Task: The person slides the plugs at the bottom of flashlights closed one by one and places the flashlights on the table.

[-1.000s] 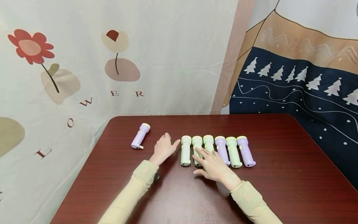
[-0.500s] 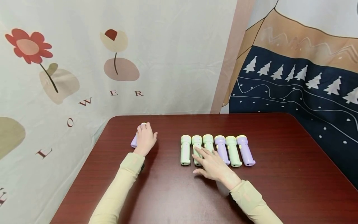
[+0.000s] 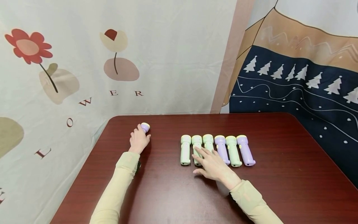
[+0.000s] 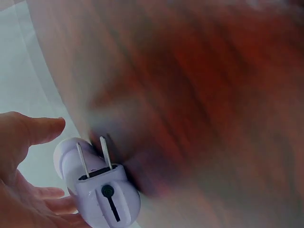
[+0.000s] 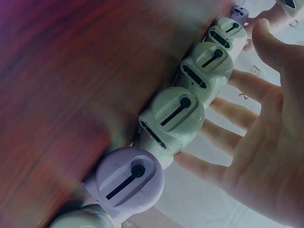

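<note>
At the far left of the table, my left hand [image 3: 139, 140] lies over a lone purple flashlight [image 3: 145, 127], whose head shows beyond the fingers. In the left wrist view, two metal plug prongs [image 4: 105, 151] stick out of that flashlight's base; the fingers reach behind its body and the thumb [image 4: 45, 130] stands apart. My right hand [image 3: 211, 164] spreads its straight fingers over the row of flashlights, touching the green flashlights [image 5: 173, 116] in the right wrist view. The row holds green flashlights and two purple ones, side by side, lenses away from me.
The dark red wooden table [image 3: 173, 193] has a far edge close to a pale printed curtain [image 3: 173, 62]. A navy cloth with white trees [image 3: 293, 87] hangs at the right. A gap of table separates the lone flashlight from the row.
My left hand has moved left from beside the row to the lone purple flashlight, then slid slightly nearer over its body. My right hand has stayed in place.
</note>
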`<state>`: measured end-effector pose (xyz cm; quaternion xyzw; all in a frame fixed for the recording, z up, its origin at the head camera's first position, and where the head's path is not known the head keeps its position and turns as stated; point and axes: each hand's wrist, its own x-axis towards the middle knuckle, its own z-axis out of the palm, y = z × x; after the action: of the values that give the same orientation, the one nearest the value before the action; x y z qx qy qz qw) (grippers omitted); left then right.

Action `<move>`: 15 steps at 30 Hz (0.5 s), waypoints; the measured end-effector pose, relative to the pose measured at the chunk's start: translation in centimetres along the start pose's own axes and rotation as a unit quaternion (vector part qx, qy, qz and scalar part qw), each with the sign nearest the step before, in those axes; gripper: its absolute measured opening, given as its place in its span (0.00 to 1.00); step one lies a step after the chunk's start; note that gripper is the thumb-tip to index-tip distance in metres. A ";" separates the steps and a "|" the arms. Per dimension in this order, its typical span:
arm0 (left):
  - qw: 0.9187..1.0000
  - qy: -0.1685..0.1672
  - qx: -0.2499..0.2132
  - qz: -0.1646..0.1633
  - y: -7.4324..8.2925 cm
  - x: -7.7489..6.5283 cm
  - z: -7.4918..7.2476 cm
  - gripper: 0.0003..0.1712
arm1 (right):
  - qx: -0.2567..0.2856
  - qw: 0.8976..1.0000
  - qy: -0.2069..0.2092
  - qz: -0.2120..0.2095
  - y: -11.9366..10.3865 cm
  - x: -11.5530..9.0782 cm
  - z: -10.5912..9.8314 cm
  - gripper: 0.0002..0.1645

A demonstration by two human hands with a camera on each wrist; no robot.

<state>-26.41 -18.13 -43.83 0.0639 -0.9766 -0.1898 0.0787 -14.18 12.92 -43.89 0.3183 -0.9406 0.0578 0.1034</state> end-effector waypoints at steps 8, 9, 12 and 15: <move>0.999 0.002 -0.026 -0.026 0.1 0.4 -0.1 0.35 | -0.005 1.000 0.005 -0.006 0.0 0.1 0.0 0.35; 0.999 0.001 -0.026 -0.028 0.1 0.5 -0.1 0.35 | -0.006 1.000 0.004 -0.006 0.0 0.1 0.0 0.35; 0.999 0.000 -0.026 -0.035 0.0 0.5 -0.1 0.31 | -0.005 1.000 0.002 -0.006 0.0 0.2 0.1 0.35; 0.999 -0.002 -0.024 -0.044 -0.2 0.6 -0.1 0.28 | -0.004 1.000 0.001 -0.005 0.0 0.2 0.1 0.35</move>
<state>-26.97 -18.40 -43.70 0.1050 -0.9681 -0.2167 0.0696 -14.37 12.81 -43.95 0.3227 -0.9390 0.0536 0.1064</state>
